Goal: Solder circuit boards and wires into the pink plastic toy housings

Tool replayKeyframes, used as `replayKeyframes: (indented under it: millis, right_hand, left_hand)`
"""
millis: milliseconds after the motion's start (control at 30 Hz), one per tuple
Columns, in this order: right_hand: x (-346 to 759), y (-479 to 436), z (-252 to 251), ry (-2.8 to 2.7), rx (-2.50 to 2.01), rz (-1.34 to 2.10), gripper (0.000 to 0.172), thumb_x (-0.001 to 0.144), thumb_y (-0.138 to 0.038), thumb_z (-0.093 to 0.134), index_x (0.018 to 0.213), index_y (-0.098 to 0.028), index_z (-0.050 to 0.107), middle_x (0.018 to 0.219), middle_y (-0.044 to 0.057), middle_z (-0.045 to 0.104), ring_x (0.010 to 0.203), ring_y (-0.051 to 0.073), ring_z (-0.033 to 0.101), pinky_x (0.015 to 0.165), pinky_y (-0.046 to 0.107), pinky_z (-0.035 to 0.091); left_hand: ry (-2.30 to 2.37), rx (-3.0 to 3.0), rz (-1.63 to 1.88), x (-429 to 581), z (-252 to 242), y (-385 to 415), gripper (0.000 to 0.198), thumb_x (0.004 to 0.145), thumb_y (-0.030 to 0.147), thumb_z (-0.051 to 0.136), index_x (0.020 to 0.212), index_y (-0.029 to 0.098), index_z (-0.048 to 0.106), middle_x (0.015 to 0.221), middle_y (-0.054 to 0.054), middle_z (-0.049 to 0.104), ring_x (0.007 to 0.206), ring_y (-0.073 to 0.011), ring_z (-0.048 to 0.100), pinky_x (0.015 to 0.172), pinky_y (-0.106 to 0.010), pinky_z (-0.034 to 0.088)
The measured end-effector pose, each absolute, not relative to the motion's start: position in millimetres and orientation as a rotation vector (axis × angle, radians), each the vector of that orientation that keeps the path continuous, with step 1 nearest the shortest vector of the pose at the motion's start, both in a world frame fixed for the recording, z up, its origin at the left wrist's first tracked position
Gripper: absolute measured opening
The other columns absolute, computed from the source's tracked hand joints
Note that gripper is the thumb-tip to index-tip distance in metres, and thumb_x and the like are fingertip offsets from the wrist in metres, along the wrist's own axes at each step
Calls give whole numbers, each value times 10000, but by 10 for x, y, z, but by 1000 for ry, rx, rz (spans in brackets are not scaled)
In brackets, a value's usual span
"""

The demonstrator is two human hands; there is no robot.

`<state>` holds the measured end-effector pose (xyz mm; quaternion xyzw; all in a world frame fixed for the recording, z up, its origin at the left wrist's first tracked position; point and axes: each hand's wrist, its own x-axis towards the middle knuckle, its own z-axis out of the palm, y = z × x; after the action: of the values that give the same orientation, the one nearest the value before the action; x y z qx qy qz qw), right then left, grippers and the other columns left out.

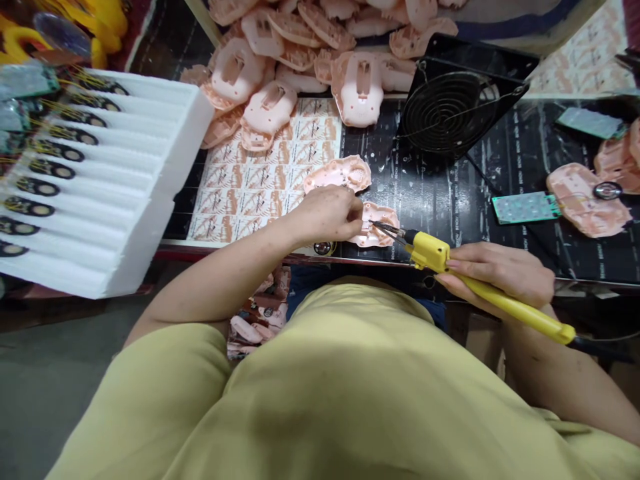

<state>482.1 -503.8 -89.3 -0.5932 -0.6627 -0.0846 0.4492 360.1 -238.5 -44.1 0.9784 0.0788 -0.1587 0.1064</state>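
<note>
My right hand (505,273) is wrapped round the handle of a yellow soldering iron (505,305), its metal tip pointing left. That tip reaches into a small pink plastic shell (385,219), open side up near the bench's front edge. My left hand (327,212) is closed, fingers curled down at the shell's left side; what they pinch is hidden. Just behind it lies another pink shell half (357,175), its hollow side up. A small round speaker (324,248) sits below my left wrist at the bench edge.
A white foam tray (150,160) with several wired round speakers stands left. Pink shells (270,110) are heaped at the back beside a black fan (450,110). Right are a green circuit board (525,208), a wired pink shell (585,200) and another board (590,122).
</note>
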Motion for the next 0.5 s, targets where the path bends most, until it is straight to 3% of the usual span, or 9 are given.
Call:
replayKeyframes:
  millis: [200,367,500]
  right_hand:
    - [4856,-5106,-840,-1578,-1519,-246,229,773,-85,772,937,-207,668,772,33,726,680,135,708,563,178,574]
    - [4780,-4998,-863,-1590,-1403,-228,248,707,-65,820,882,-154,668,722,48,709,637,150,695,533,194,571]
    - [4824,-4927,-821,-1671,-1434,-211,245,735,-110,818,917,-195,678,749,32,722,628,145,692,538,207,579]
  left_hand:
    - [226,2885,-518,3598,-429,-2392,271,805,287,522,866,173,759,823,-62,702,784,-188,598,613,-293,269]
    - [237,2870,-505,3583,-428,-2400,266,824,294,524,885,174,753,856,-65,706,803,-193,596,619,-294,270]
    - [266,2878,-463,3568,-438,-2407,263,827,267,505,864,166,745,839,-72,702,765,-191,587,612,-296,278]
